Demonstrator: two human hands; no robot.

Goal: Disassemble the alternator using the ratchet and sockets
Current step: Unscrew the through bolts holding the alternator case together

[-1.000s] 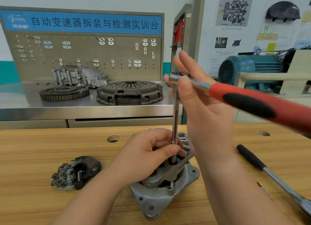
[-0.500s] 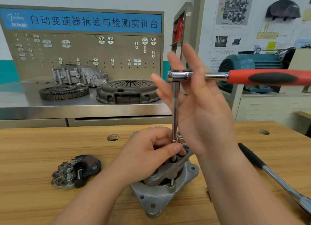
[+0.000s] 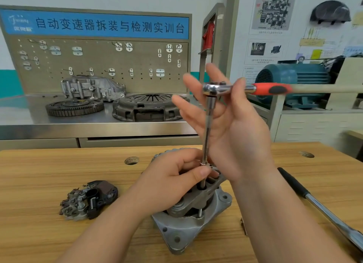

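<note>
Alternator, grey cast-aluminium housing with bolt lugs (image 3: 188, 233): stands end-up on the pale wooden bench (image 3: 49, 174), near-centre. Left hand (image 3: 170, 186): rests on the housing top, fingers curled, thumb and forefinger pinching the foot of the extension bar where it enters a recess; the socket is hidden, so its seating on a bolt cannot be told. Dark removed rectifier-and-regulator block (image 3: 88, 200): lies on the wood, left of the housing and apart from it. Black-gripped chrome breaker bar (image 3: 292, 182): lies loose to the right, untouched. Long chrome extension bar (image 3: 206, 133): long axis close to vertical, rising from the recess to the ratchet head. Right hand (image 3: 235, 137): raised behind the bar, palm toward the camera, fingers straight and spread, clamping nothing; the ratchet's neck appears to lie loosely between two fingers. Chrome ratchet with red-and-black handle (image 3: 214, 89): handle level, pointing right, beyond the spread fingers, so this hand, the nearer one, would likely have to close on the handle rightward to swing it. Steel counter (image 3: 59, 125), further back: carries a toothed ring gear (image 3: 74, 106), a clutch cover (image 3: 147, 107) and a grey casting (image 3: 92, 88). Pegboard (image 3: 98, 66) and teal motor (image 3: 290, 76): rearmost.
</note>
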